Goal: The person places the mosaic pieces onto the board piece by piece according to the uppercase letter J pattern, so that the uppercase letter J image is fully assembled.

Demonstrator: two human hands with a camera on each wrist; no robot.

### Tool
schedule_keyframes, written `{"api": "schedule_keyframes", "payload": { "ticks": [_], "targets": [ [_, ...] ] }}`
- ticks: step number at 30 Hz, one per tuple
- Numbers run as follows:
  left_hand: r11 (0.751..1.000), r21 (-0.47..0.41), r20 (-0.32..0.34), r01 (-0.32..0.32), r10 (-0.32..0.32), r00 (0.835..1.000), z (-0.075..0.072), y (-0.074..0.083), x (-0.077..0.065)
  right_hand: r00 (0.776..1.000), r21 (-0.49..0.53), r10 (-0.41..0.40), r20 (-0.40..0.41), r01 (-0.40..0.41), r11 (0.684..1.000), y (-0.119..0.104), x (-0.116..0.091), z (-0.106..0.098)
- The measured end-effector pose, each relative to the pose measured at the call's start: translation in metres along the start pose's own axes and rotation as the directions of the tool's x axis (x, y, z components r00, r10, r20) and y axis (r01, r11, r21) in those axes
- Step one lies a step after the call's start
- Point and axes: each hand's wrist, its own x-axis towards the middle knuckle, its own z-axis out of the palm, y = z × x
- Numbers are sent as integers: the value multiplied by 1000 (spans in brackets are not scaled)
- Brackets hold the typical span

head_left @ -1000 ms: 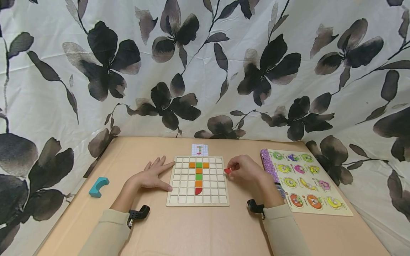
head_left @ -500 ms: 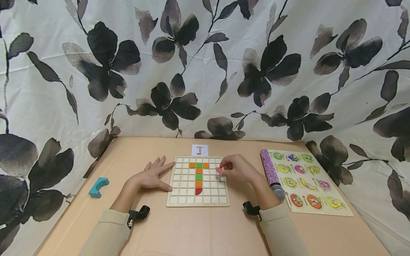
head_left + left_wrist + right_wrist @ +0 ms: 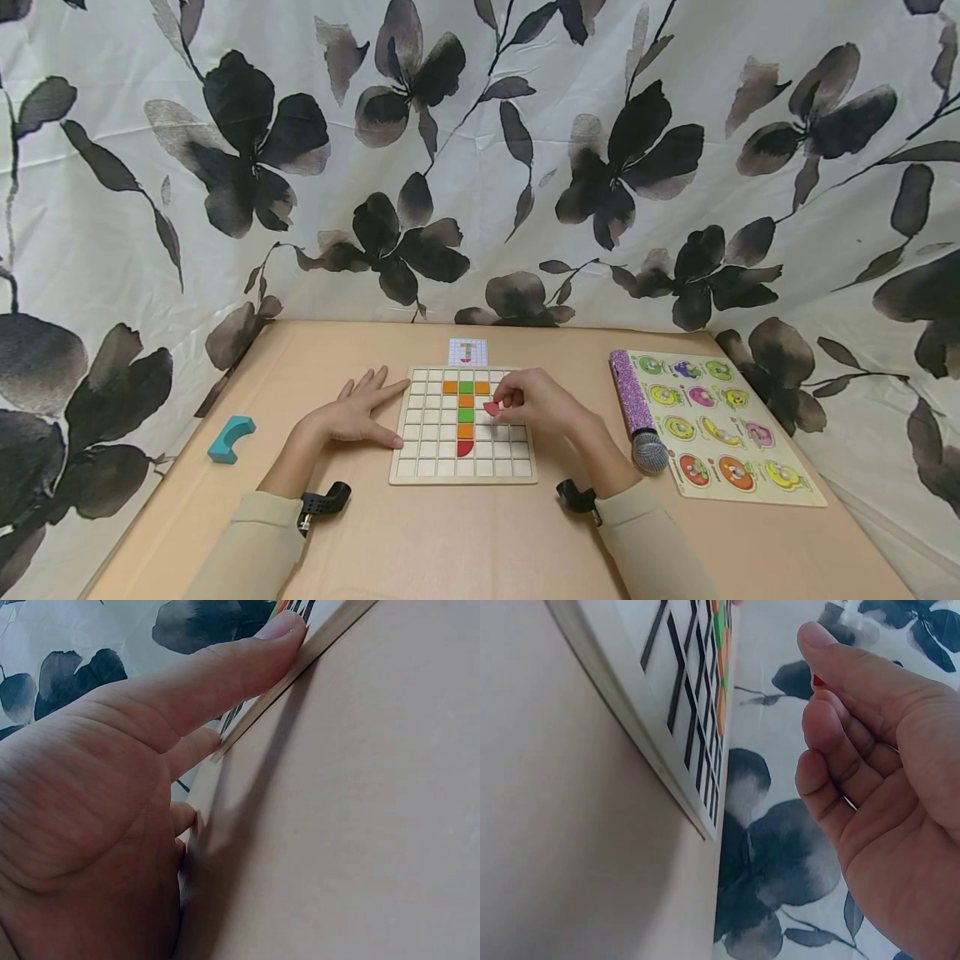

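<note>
A white grid board (image 3: 420, 468) lies mid-table, with orange and green square tiles (image 3: 466, 401) forming a T. Below their column sits a red rounded tile (image 3: 465, 448). My right hand (image 3: 542, 402) is over the board's right half and pinches another red tile (image 3: 491, 408) between thumb and fingers. In the right wrist view only a sliver of that red tile (image 3: 817, 680) shows; the fingers hide the rest. My left hand (image 3: 352, 417) is spread at the board's left side, its thumb (image 3: 281, 645) and forefinger touching the edge.
Behind the board lies a small pattern card (image 3: 468, 352). A teal arch-shaped block (image 3: 232, 439) stands at the left. On the right are a purple glittery microphone (image 3: 637, 408) and a board of fruit pictures (image 3: 720, 429). A floral cloth (image 3: 495, 167) hangs behind the table.
My right hand has moved left with the red tile, from beside the board's right edge to over the grid, close to the coloured column. The left hand has stayed put.
</note>
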Motion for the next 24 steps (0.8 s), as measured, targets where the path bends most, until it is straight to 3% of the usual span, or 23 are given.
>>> {"api": "schedule_keyframes", "payload": {
  "ticks": [24],
  "targets": [
    [1000,11,-6,-4,4,1000,0,-1,1,985,-64,-88,146,98,993,-26,11,36]
  ]
}}
